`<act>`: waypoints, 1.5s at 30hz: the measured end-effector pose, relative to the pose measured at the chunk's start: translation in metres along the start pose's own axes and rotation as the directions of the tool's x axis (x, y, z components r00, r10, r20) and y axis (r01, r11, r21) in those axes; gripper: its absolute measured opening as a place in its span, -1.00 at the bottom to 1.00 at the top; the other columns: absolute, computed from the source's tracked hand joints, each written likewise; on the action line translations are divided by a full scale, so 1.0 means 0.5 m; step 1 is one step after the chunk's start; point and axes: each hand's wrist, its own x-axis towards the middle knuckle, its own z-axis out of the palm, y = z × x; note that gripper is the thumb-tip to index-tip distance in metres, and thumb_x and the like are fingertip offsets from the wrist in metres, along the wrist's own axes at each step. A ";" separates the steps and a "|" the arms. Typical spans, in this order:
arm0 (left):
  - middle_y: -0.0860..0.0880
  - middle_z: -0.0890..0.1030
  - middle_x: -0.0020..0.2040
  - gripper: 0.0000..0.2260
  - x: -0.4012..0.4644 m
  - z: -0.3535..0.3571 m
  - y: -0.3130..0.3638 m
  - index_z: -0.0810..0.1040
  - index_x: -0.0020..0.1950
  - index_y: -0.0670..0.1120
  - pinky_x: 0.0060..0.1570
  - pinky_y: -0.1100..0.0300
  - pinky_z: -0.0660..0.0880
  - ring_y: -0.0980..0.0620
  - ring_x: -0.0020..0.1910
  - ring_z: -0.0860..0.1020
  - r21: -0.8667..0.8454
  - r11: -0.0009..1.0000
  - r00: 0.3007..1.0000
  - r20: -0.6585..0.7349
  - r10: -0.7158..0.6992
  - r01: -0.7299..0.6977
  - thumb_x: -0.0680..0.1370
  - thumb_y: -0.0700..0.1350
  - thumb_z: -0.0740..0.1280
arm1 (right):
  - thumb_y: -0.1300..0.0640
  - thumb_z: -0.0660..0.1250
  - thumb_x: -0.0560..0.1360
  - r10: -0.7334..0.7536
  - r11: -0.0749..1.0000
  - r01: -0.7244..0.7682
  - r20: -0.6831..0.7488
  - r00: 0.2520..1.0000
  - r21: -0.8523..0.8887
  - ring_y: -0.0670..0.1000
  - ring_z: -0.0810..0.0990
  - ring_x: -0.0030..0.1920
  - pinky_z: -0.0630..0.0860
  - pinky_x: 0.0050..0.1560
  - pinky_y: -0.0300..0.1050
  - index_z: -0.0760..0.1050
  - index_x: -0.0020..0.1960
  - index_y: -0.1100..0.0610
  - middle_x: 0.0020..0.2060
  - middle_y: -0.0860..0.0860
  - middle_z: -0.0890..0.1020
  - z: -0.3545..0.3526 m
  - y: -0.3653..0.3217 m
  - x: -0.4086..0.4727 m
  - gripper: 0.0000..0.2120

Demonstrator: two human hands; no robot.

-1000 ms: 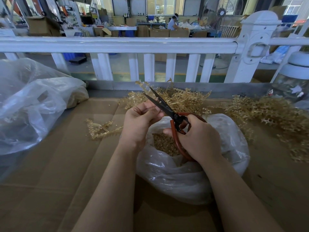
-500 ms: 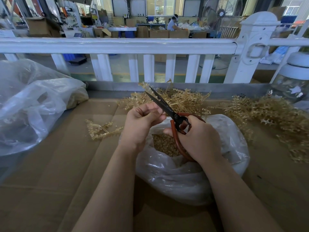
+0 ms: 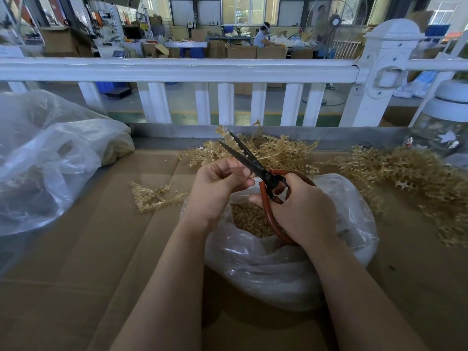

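My right hand (image 3: pixel 304 211) grips the red handles of a pair of scissors (image 3: pixel 247 159), whose dark blades stand apart and point up and to the left. My left hand (image 3: pixel 217 188) pinches a small pale plastic piece (image 3: pixel 238 171) right at the blades, mostly hidden by my fingers. Both hands hover over an open clear plastic bag (image 3: pixel 291 262) that holds several small tan cut pieces (image 3: pixel 249 219).
Heaps of tan plastic sprues lie behind the hands (image 3: pixel 273 148) and at the right (image 3: pixel 417 178). A loose sprue (image 3: pixel 152 196) lies left of the bag on the cardboard surface (image 3: pixel 101 249). A large clear bag (image 3: pixel 50 158) fills the left. A white railing (image 3: pixel 177 69) runs behind.
The scissors and both hands have stayed over the bag; the blades have shifted only slightly, and my left fingers have adjusted their pinch on the piece.
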 end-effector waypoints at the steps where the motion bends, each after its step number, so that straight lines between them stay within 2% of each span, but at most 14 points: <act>1: -0.13 0.61 -0.22 -0.97 0.000 0.000 0.000 0.57 -0.04 -0.31 -0.03 0.11 0.59 0.04 -0.26 0.59 0.002 1.000 1.000 0.001 0.000 0.000 0.53 -0.35 0.35 | -0.52 0.22 0.31 -0.005 1.000 0.005 -0.006 1.000 -0.004 -0.10 0.50 -0.30 0.47 -0.31 -0.16 0.49 -0.18 0.04 -0.31 -0.18 0.55 0.000 0.000 0.000 -0.40; 5: -0.07 0.65 -0.25 -0.92 -0.001 0.001 0.001 0.60 -0.12 -0.21 -0.07 0.13 0.60 0.06 -0.26 0.61 0.005 1.000 1.000 0.008 0.010 -0.010 0.53 -0.35 0.35 | -0.49 0.26 0.34 -0.011 1.000 0.011 -0.007 1.000 -0.001 -0.14 0.43 -0.37 0.29 -0.40 -0.28 0.43 -0.24 0.03 -0.37 -0.19 0.49 -0.001 0.001 -0.001 -0.45; 8: -0.09 0.68 -0.26 -0.88 -0.004 0.001 0.006 0.64 -0.14 -0.17 -0.19 0.13 0.62 0.04 -0.30 0.63 0.025 1.000 1.000 -0.013 -0.012 0.012 0.54 -0.33 0.36 | -0.44 0.33 0.37 -0.001 1.000 0.001 -0.007 1.000 -0.010 -0.12 0.46 -0.39 0.31 -0.42 -0.24 0.41 -0.26 0.04 -0.40 -0.17 0.50 0.001 0.002 -0.001 -0.48; 11: -0.11 0.62 -0.32 -0.90 -0.001 -0.004 0.006 0.58 -0.18 -0.18 -0.45 0.19 0.49 0.04 -0.46 0.51 0.077 0.997 0.983 -0.180 0.031 -0.018 0.54 -0.27 0.36 | -0.47 0.31 0.36 0.004 1.000 -0.004 -0.010 1.000 0.008 -0.10 0.48 -0.38 0.37 -0.39 -0.20 0.41 -0.26 0.01 -0.39 -0.19 0.50 0.000 0.000 -0.002 -0.48; 14: -0.07 0.44 -0.27 -0.84 0.007 -0.019 0.004 0.44 -0.16 -0.10 -0.32 0.23 0.36 0.07 -0.36 0.37 0.134 0.983 0.915 -0.367 0.168 -0.127 0.53 -0.20 0.41 | -0.56 0.18 0.30 -0.001 0.999 0.001 -0.015 1.000 0.044 -0.11 0.50 -0.36 0.43 -0.35 -0.19 0.41 -0.25 0.00 -0.34 -0.18 0.56 -0.003 -0.001 -0.002 -0.41; 16: -0.03 0.50 -0.09 -0.83 0.008 -0.025 0.007 0.49 0.01 -0.10 -0.18 0.30 0.44 0.10 -0.18 0.48 0.094 0.986 0.932 -0.323 0.162 -0.139 0.49 -0.15 0.44 | -0.57 0.17 0.29 -0.021 0.998 0.022 -0.021 1.000 0.062 -0.16 0.47 -0.37 0.40 -0.37 -0.22 0.41 -0.25 -0.02 -0.36 -0.21 0.53 -0.005 -0.001 -0.002 -0.41; 18: 0.00 0.55 0.18 -0.62 0.007 -0.030 0.008 0.53 0.23 -0.03 -0.04 0.41 0.47 0.17 0.11 0.54 0.093 0.991 0.969 -0.215 0.118 -0.100 0.42 -0.08 0.42 | -0.57 0.18 0.29 -0.043 0.996 0.043 -0.010 0.999 0.083 -0.18 0.46 -0.36 0.40 -0.36 -0.23 0.42 -0.23 -0.05 -0.37 -0.25 0.49 -0.006 -0.002 -0.004 -0.44; 21: -0.04 0.50 0.36 -0.58 0.007 -0.028 0.011 0.53 0.26 -0.07 0.09 0.31 0.48 0.11 0.27 0.51 0.085 0.988 0.984 -0.109 0.139 -0.130 0.40 -0.13 0.40 | -0.56 0.20 0.30 -0.074 0.990 0.076 -0.013 0.997 0.117 -0.20 0.46 -0.35 0.36 -0.35 -0.29 0.44 -0.21 -0.06 -0.39 -0.27 0.46 -0.006 -0.001 -0.005 -0.44; 23: -0.06 0.51 0.26 -0.62 0.006 -0.027 0.014 0.45 0.21 -0.11 0.03 0.31 0.51 0.11 0.19 0.53 0.023 0.981 0.979 -0.065 0.191 -0.190 0.41 -0.20 0.39 | -0.55 0.22 0.32 -0.089 0.986 0.092 -0.023 0.996 0.139 -0.24 0.44 -0.36 0.32 -0.35 -0.36 0.46 -0.19 -0.06 -0.39 -0.31 0.44 -0.008 -0.001 -0.004 -0.46; 27: -0.15 0.52 0.10 -0.63 0.005 -0.032 0.015 0.44 0.20 -0.14 0.23 -0.01 0.46 -0.09 0.15 0.50 -0.042 0.984 0.985 -0.010 0.170 -0.171 0.42 -0.24 0.38 | -0.52 0.26 0.32 -0.092 0.985 0.094 -0.023 0.996 0.143 -0.32 0.43 -0.38 0.26 -0.37 -0.42 0.50 -0.20 -0.02 -0.40 -0.31 0.45 -0.008 0.000 -0.004 -0.45; 33: -0.20 0.49 -0.08 -0.88 0.004 -0.045 0.022 0.49 -0.12 -0.15 0.07 0.11 0.47 -0.10 -0.06 0.46 -0.041 0.982 0.982 -0.053 0.179 -0.182 0.47 -0.21 0.42 | -0.51 0.26 0.33 -0.096 0.984 0.098 -0.020 0.995 0.147 -0.22 0.48 -0.38 0.35 -0.38 -0.34 0.52 -0.20 0.03 -0.39 -0.22 0.52 -0.002 0.003 -0.004 -0.42; 36: -0.19 0.54 -0.07 -0.81 0.001 -0.044 0.022 0.53 -0.02 -0.23 0.06 0.11 0.47 -0.10 -0.05 0.49 -0.062 0.985 0.985 -0.073 0.159 -0.164 0.47 -0.16 0.44 | -0.48 0.30 0.33 -0.082 0.982 0.083 -0.015 0.997 0.170 -0.23 0.50 -0.37 0.37 -0.37 -0.32 0.52 -0.19 -0.01 -0.40 -0.25 0.51 -0.002 0.001 -0.006 -0.48; 40: -0.30 0.48 0.03 -0.66 0.003 -0.037 0.019 0.48 0.15 -0.37 0.18 -0.05 0.42 -0.18 0.03 0.44 -0.089 0.988 0.991 -0.051 0.125 -0.129 0.51 -0.17 0.43 | -0.48 0.29 0.33 -0.086 0.978 0.088 -0.020 0.996 0.192 -0.29 0.47 -0.38 0.30 -0.38 -0.39 0.43 -0.21 -0.10 -0.43 -0.30 0.45 -0.006 -0.004 -0.007 -0.56; 45: -0.30 0.56 0.01 -0.73 0.001 -0.032 0.019 0.53 0.07 -0.38 0.09 0.10 0.50 -0.16 -0.01 0.51 -0.046 0.987 0.988 -0.020 0.154 -0.155 0.50 -0.19 0.35 | -0.47 0.30 0.33 -0.097 0.980 0.099 -0.020 0.995 0.174 -0.28 0.45 -0.39 0.34 -0.38 -0.35 0.47 -0.21 -0.03 -0.42 -0.30 0.43 -0.004 0.001 -0.005 -0.51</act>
